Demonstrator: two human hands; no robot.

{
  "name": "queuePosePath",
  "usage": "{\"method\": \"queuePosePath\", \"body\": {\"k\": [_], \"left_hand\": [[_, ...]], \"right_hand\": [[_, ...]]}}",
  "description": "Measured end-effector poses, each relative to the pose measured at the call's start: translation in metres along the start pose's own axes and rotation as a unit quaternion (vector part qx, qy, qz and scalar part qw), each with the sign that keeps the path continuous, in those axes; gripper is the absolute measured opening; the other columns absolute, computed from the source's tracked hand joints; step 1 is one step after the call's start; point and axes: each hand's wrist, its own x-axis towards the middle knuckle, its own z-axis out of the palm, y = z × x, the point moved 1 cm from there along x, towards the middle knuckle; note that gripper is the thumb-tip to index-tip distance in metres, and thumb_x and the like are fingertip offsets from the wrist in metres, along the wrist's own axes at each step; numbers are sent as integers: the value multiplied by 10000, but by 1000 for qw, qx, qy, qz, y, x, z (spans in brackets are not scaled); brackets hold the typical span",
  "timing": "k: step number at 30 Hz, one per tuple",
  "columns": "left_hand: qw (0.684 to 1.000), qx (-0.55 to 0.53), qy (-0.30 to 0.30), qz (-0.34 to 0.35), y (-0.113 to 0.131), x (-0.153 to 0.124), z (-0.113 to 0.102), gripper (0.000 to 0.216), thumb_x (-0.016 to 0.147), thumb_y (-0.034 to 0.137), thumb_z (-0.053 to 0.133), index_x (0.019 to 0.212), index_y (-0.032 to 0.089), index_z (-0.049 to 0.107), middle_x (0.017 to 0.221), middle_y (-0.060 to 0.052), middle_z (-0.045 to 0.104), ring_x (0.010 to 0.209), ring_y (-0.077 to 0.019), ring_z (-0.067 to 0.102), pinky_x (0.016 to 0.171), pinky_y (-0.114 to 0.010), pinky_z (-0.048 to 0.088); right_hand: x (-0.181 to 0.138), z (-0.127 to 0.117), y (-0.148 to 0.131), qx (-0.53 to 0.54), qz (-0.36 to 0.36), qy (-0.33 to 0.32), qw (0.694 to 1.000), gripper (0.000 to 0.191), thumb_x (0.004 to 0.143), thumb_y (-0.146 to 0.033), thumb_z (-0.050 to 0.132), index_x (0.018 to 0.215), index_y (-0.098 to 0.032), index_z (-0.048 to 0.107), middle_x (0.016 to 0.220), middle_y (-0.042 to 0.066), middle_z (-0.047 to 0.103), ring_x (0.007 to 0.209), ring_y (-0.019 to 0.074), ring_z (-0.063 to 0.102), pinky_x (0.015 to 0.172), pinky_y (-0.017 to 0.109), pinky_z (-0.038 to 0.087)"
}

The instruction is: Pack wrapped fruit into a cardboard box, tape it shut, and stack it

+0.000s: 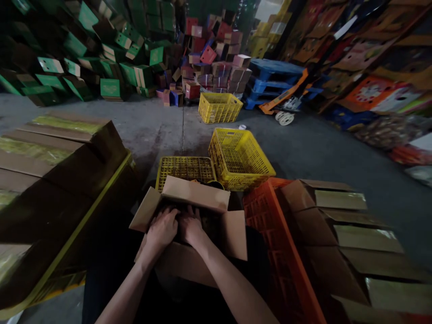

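An open brown cardboard box rests in front of me with its flaps spread outward. Both hands reach down into its dark inside, side by side and touching. My left hand has its fingers curled over something inside that I cannot make out. My right hand is also bent downward, with its fingertips hidden in the shadow of the far flap.
A stack of flat cardboard lies at my left, and folded boxes at my right beside an orange crate. Yellow crates stand ahead. Green boxes, a blue pallet and a pallet jack fill the back.
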Motion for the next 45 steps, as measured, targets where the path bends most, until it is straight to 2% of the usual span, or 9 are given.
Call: {"method": "queuePosePath", "body": {"k": [9,13,17,21,26,30,36,40,45], "left_hand": [[999,19,29,-25,2,-3,11,285,887,100,499,1060,114,725,1372,-241,599,1334,-373,518,1064,-481,438],[998,4,57,-26,7,0,3,307,965,208,461,1160,170,694,1346,-173,620,1299,-339,538,1077,-470,433],[996,-81,38,9,13,-2,-9,341,1009,427,465,1212,240,666,1226,-98,707,1147,-269,660,986,-369,493],[989,-131,-47,51,13,-5,-15,461,949,516,564,1334,265,607,1203,-91,742,1082,-274,712,873,-325,524],[987,-160,-3,9,7,-4,-13,422,936,437,583,1309,242,628,1289,-96,705,1158,-274,682,933,-329,517],[970,-241,-12,30,7,-6,-18,464,946,431,572,1371,244,575,1337,-78,676,1207,-260,650,1015,-353,492],[922,-366,-87,89,6,-11,-32,473,960,451,581,1383,239,577,1344,-75,672,1244,-272,623,1061,-382,481],[902,-423,-41,76,-2,-8,-35,492,913,431,662,1350,214,606,1371,-100,653,1288,-285,594,1087,-405,474],[898,-438,13,44,-8,-4,-30,484,915,397,643,1353,194,603,1354,-119,660,1286,-284,600,1081,-423,487]], "right_hand": [[-33,-41,28,52,5,49,997,554,685,-62,660,1212,-232,623,1225,115,662,1255,321,500,939,436,477],[-59,-54,42,138,7,120,983,535,693,-101,699,1199,-247,608,1224,76,647,1203,287,529,993,406,460],[-62,-42,35,165,62,191,966,538,721,-92,683,1227,-251,596,1240,80,644,1214,322,518,989,470,457],[-54,-22,26,230,31,228,946,636,756,-76,661,1352,-255,532,1296,88,630,1230,306,516,1058,481,437],[-54,-6,30,297,-3,198,934,889,756,-8,562,1556,-291,298,1517,53,493,1384,268,432,1162,482,375],[-57,-6,35,391,8,241,888,750,832,-23,455,1535,-272,369,1483,60,529,1368,228,486,1171,436,376],[-61,-20,34,593,23,236,769,350,944,-386,615,1268,-252,625,1264,63,688,1159,239,647,994,345,514],[-62,-23,35,628,73,242,736,266,854,-463,725,922,-211,672,846,13,692,767,176,648,692,255,515],[-61,-18,41,639,91,288,707,280,855,-476,716,901,-213,633,828,-2,648,711,142,587,653,230,477]]}}
